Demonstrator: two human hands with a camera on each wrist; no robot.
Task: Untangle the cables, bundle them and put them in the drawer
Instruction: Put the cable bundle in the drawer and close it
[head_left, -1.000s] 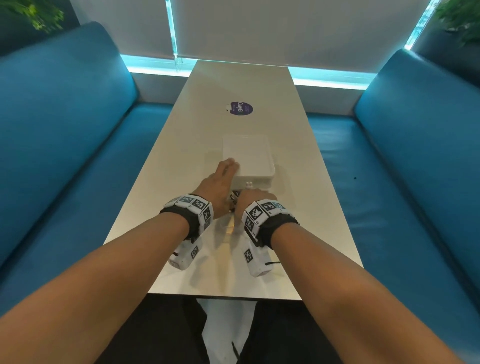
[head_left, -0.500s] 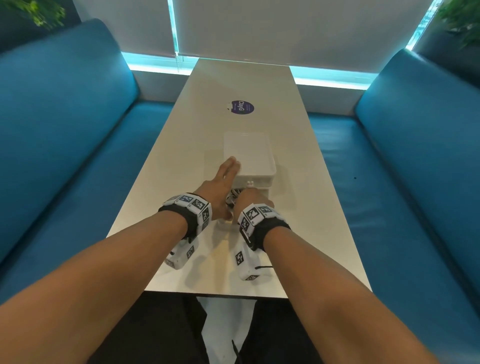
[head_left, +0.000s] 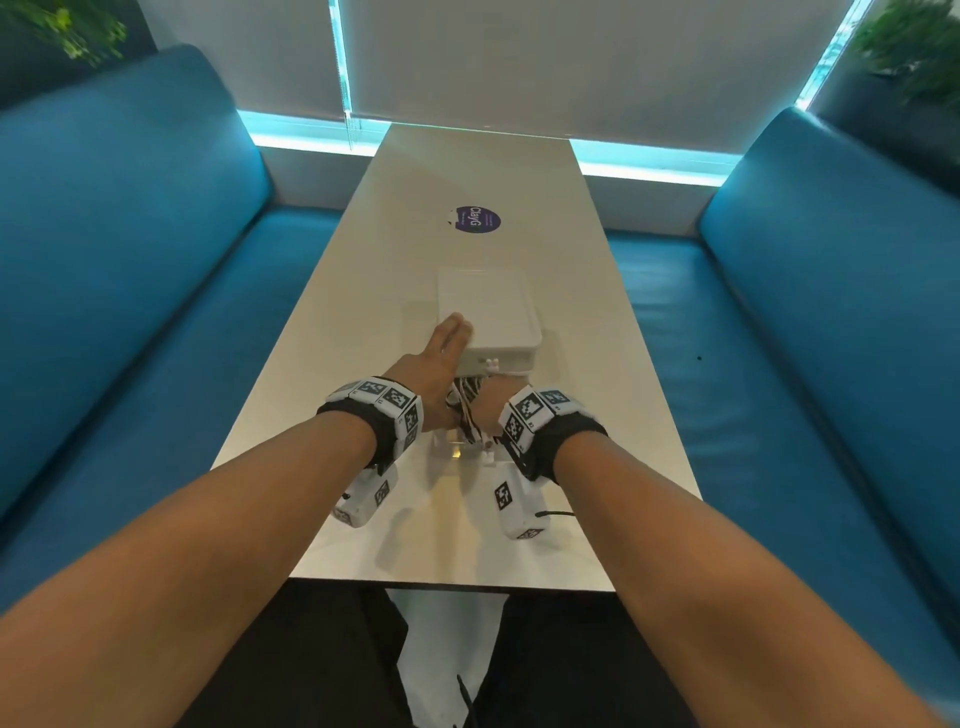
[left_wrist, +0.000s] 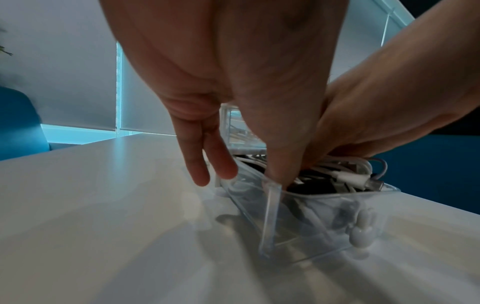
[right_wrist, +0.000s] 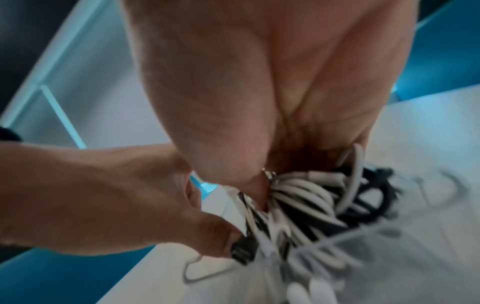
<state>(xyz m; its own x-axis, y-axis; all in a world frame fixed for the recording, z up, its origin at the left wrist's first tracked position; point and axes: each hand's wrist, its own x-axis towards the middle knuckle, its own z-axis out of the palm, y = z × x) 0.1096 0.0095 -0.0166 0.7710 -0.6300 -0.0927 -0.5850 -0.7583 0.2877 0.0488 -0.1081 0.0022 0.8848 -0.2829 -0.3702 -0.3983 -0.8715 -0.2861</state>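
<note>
A: Risk check. The clear drawer (left_wrist: 311, 216) is pulled out of the white organizer box (head_left: 488, 317) and packed with white and black cables (right_wrist: 303, 197). Loops and a USB plug (left_wrist: 374, 184) stand above the rim. If it's pushed shut like this, I'd expect the plug or a loop to catch on the box's front edge and jam it.

B: Hands?

A: Right hand (head_left: 491, 408) is down in the drawer, fingers curled into the cable pile. Whether it's actually gripping or just pressing them down, I can't tell; the right wrist view is blurred. Left hand (head_left: 434, 358) has straight fingers lying along the drawer's left wall and the box corner, thumb (left_wrist: 280, 164) dipped inside at the near corner. It has hold of nothing.

B: Other failure modes?

A: Box sits loose on the desk (head_left: 467, 171). A hard push probably slides the whole unit away instead of closing the drawer. The left hand looks placed to brace it. The thumb could also get pinched if it stays inside the rim.

B: Contents?

A: Cables only, as far as I can see. Bundle ties not discernible. Knob (left_wrist: 362, 230) on the drawer front is free.
</note>
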